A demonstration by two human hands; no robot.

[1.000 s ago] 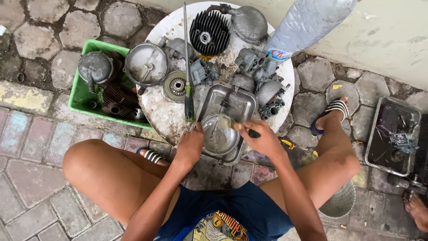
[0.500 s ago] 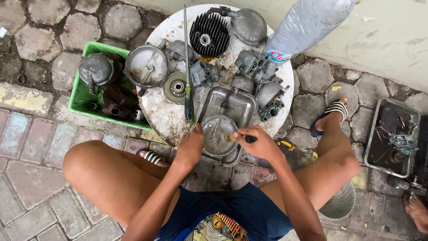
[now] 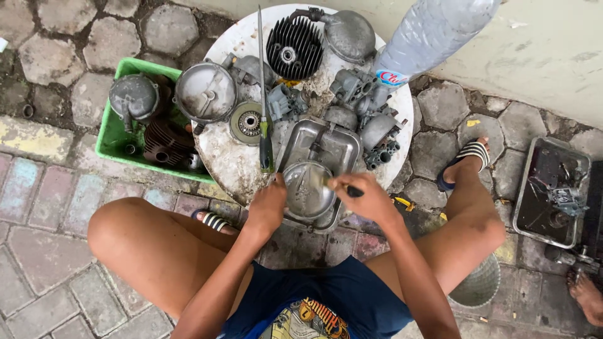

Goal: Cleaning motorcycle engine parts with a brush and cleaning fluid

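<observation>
My left hand (image 3: pixel 269 204) grips the left rim of a round grey metal engine cover (image 3: pixel 306 188), which sits in a steel tray (image 3: pixel 342 147) at the near edge of a round white table (image 3: pixel 229 157). My right hand (image 3: pixel 367 194) is shut on a small brush with a dark handle (image 3: pixel 353 190); its bristles touch the cover's right side. A long screwdriver with a green and black handle (image 3: pixel 266 135) lies just left of the tray, close to my left hand.
Grey engine parts crowd the table: a finned cylinder head (image 3: pixel 295 45), another round cover (image 3: pixel 205 91), carburettor bodies (image 3: pixel 377 125). A big plastic bottle (image 3: pixel 427 37) stands behind. A green crate (image 3: pixel 116 135) of parts sits left, a steel tray (image 3: pixel 553 191) right. Another person's foot (image 3: pixel 587 295) shows bottom right.
My right hand has shifted the brush back and forth over the cover, ending on its right side. My left hand stays on the rim.
</observation>
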